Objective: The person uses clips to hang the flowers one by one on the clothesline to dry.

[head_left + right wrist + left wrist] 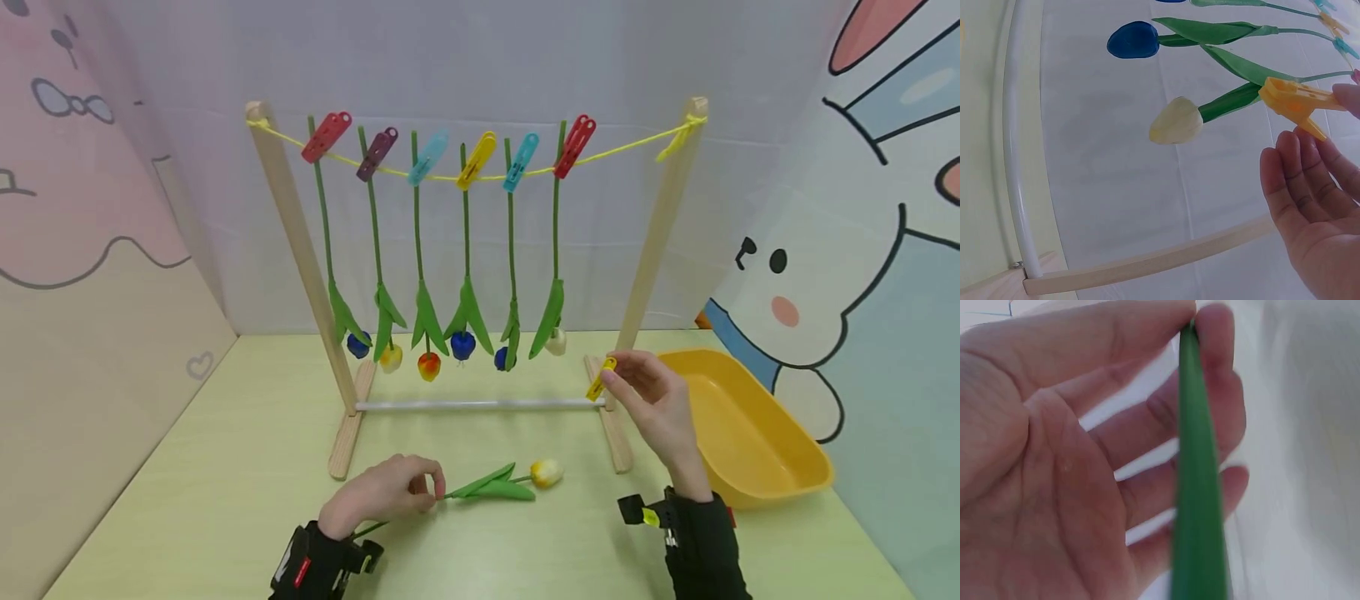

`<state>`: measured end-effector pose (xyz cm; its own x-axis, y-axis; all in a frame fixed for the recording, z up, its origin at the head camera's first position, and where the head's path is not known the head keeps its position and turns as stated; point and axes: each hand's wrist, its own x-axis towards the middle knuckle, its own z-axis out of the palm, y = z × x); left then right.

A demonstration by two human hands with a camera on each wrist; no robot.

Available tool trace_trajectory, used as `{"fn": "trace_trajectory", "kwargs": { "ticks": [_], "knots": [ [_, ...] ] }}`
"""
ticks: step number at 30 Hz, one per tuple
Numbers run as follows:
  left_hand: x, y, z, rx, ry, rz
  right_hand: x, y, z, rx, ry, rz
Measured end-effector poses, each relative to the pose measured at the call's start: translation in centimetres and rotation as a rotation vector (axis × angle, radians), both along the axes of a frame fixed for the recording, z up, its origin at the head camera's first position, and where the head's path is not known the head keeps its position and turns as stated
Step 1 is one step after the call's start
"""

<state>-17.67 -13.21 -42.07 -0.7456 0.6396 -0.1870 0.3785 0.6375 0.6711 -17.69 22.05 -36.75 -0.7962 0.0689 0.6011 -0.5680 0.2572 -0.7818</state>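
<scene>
A yellow-and-white artificial tulip lies low over the table, its green stem pinched between thumb and finger of my left hand. In the left wrist view that stem runs down past the palm from the fingertips. My right hand holds a yellow clothespin by thumb and fingers, near the rack's right post. Several tulips hang heads down from a yellow string, each stem clipped by a coloured clothespin, such as the red one at the right end. A white tulip hangs nearest the right hand.
A wooden rack with a left post, a right post and a white lower bar stands on the pale table. Right of the rack sits a yellow basin. Cartoon-printed curtains surround the table.
</scene>
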Motion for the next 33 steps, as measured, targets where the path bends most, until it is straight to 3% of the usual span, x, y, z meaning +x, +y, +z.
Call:
{"fn": "trace_trajectory", "kwargs": {
  "ticks": [5,9,12,18,21,24,30,33],
  "knots": [
    [-0.3,0.9,-0.6,0.062,-0.091,-0.162,0.0,0.5,-0.1,-0.017,-0.031,-0.008],
    [-0.5,1.0,-0.7,0.142,-0.066,-0.221,0.2,0.8,-0.1,-0.037,-0.062,-0.009],
    [-0.6,1.2,-0.5,0.195,-0.027,-0.194,0.3,1.1,0.1,-0.067,-0.071,-0.007],
    [-0.5,1.7,-0.8,0.315,-0.017,-0.100,0.3,1.4,0.2,-0.114,-0.050,0.016],
    [-0.4,1.8,-1.0,0.343,0.044,-0.031,0.3,1.5,0.2,-0.112,-0.052,0.007],
    [-0.2,2.2,-0.8,0.324,0.198,0.050,0.4,1.5,0.3,-0.102,-0.061,-0.009],
    [0.5,3.2,-0.3,0.193,0.694,0.248,0.4,1.7,0.4,-0.145,-0.056,0.013],
    [0.8,3.5,-0.2,0.143,0.870,0.308,0.4,1.8,0.4,-0.169,-0.047,0.021]
  ]
}}
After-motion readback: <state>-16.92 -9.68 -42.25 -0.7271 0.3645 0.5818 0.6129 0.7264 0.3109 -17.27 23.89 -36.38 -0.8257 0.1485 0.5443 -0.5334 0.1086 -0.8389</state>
